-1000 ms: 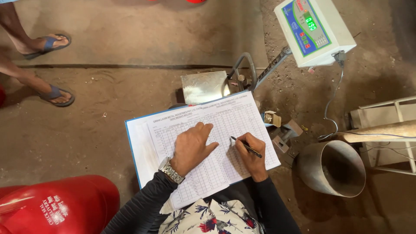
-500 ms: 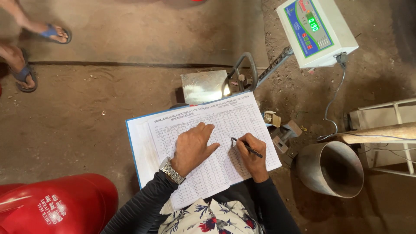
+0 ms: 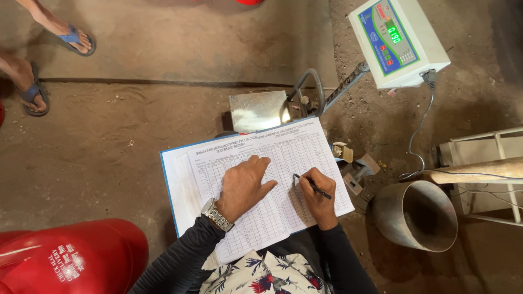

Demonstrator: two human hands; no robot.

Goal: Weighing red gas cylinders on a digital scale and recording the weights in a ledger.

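At the centre of the frame, the left hand (image 3: 245, 185) lies flat, fingers spread, on the white ruled record sheet (image 3: 261, 185) on a blue-edged board. The right hand (image 3: 317, 197) has its fingers clamped on a dark pen (image 3: 311, 185), tip in a right-hand column: an entry looks under way, calling for steady strokes within the cell.

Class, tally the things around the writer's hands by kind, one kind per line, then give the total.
Record sheet: 1
Pen: 1
Wristwatch: 1
Scale display: 1
Metal funnel: 1
Red cylinder: 1
Blue sandals: 2
Total: 8
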